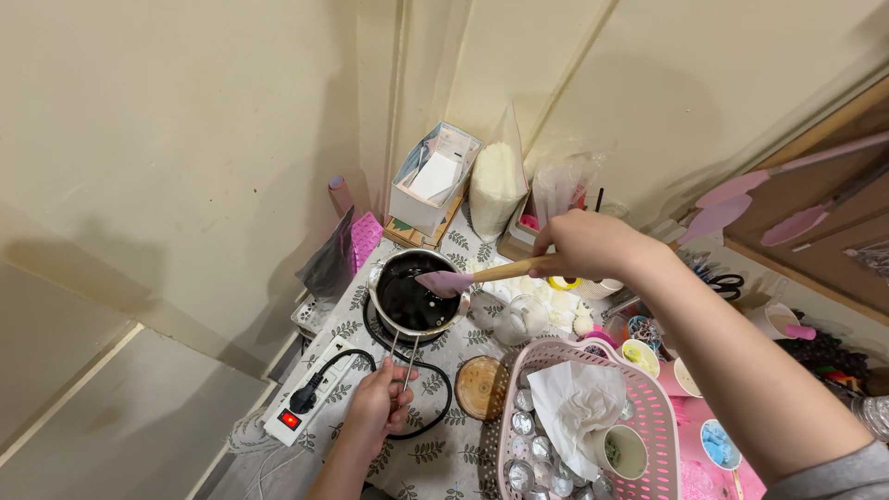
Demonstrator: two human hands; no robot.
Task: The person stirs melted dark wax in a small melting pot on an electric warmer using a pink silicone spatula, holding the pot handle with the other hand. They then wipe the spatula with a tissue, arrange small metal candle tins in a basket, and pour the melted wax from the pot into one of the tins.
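Here, a leaf-print tablecloth (444, 458) covers a small table against cream walls. From the left: a white power strip (301, 407), the left hand (378, 407) gripping the wire handle of a melting pot (414, 294), the right hand (583, 245) closed around a pink spatula (463, 278) dipped in it, then a pink basket (639, 407).

Home craft corner, cluttered leaf-print table (435, 454), pink basket (648, 407), power strip (310, 393), cream walls
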